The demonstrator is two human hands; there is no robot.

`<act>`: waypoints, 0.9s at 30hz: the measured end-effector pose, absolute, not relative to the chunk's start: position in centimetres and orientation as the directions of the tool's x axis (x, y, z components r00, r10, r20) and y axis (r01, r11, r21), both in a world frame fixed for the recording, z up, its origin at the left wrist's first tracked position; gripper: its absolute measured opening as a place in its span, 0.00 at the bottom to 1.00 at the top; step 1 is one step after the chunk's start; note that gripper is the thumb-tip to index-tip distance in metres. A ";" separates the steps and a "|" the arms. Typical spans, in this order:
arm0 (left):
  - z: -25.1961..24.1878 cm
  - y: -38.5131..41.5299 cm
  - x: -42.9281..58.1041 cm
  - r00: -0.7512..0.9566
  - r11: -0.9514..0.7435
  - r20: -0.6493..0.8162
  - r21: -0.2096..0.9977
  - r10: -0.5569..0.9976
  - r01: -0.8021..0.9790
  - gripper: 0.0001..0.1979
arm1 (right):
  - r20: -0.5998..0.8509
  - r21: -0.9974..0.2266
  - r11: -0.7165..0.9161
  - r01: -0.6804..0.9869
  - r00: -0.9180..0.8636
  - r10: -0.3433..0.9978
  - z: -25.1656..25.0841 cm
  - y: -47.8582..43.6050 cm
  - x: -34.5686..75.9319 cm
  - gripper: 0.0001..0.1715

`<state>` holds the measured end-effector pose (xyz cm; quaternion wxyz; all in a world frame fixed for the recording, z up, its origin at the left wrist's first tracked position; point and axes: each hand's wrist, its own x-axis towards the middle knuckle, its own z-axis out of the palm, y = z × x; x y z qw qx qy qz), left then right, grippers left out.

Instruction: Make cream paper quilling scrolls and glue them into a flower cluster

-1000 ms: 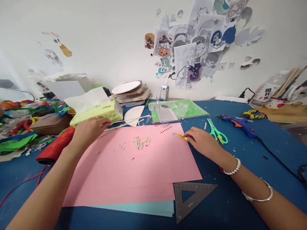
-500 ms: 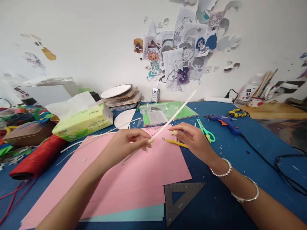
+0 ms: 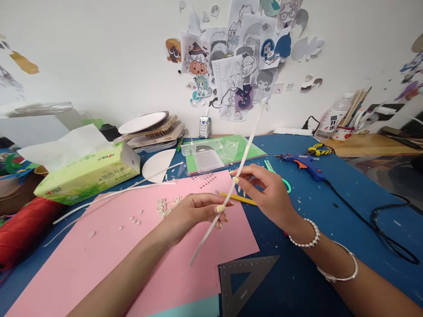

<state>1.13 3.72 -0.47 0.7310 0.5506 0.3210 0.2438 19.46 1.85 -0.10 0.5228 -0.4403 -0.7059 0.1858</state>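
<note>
A thin white strip slants across the middle of the view, its upper end toward the wall and its lower end over the pink paper. My left hand pinches it below the middle between thumb and fingers. Just above that, my right hand pinches the same strip, thumb in front. Beyond the hands lies a yellow-handled tool, partly covered. Small white pearl-like beads are scattered on the paper left of my left hand.
A metal set square lies at the front. Green scissors and a blue glue gun with its cord are at the right. On the left are a tissue pack and a red thread spool. A clear case stands behind.
My right hand has moved onto the strip and grips it now. The strip stands steeper, with its lower end nearer me. The view has shifted right, and beads show on the paper.
</note>
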 end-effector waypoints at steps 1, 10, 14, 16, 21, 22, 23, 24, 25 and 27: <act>-0.5 3.6 1.1 0.676 0.304 -0.209 0.952 0.707 -0.023 0.07 | 0.589 -0.702 0.550 0.454 -0.066 0.806 -0.2 1.8 19.4 0.08; -1.1 3.3 1.4 0.700 0.436 -0.260 0.896 0.664 -0.081 0.07 | 0.698 -0.458 0.660 0.595 -0.220 0.682 -0.8 1.8 19.5 0.18; -1.1 3.2 1.3 0.712 0.474 -0.269 0.875 0.648 -0.101 0.07 | 0.713 -0.441 0.666 0.601 -0.216 0.667 -1.0 1.9 19.5 0.19; -1.1 3.3 1.3 0.713 0.507 -0.285 0.854 0.641 -0.115 0.07 | 0.710 -0.443 0.659 0.608 -0.211 0.672 -1.1 1.9 19.5 0.19; -1.4 3.1 1.5 0.731 0.538 -0.258 0.825 0.632 -0.173 0.09 | 0.680 -0.469 0.638 0.611 -0.212 0.702 -1.1 1.8 19.6 0.19; -1.4 3.0 1.6 0.738 0.539 -0.248 0.822 0.628 -0.183 0.09 | 0.679 -0.477 0.636 0.606 -0.205 0.705 -1.1 1.8 19.6 0.18; -1.3 2.9 1.6 0.743 0.545 -0.245 0.817 0.623 -0.188 0.09 | 0.678 -0.485 0.635 0.601 -0.199 0.707 -1.1 1.8 19.6 0.19; -1.1 2.9 1.7 0.745 0.554 -0.247 0.810 0.619 -0.191 0.09 | 0.678 -0.491 0.634 0.597 -0.195 0.709 -1.1 1.8 19.6 0.19; -1.0 2.8 1.7 0.745 0.564 -0.253 0.802 0.618 -0.195 0.09 | 0.678 -0.495 0.635 0.594 -0.193 0.709 -1.1 1.8 19.7 0.19; -0.7 2.7 1.8 0.743 0.581 -0.265 0.790 0.615 -0.199 0.09 | 0.677 -0.496 0.637 0.591 -0.195 0.709 -1.1 1.8 19.6 0.19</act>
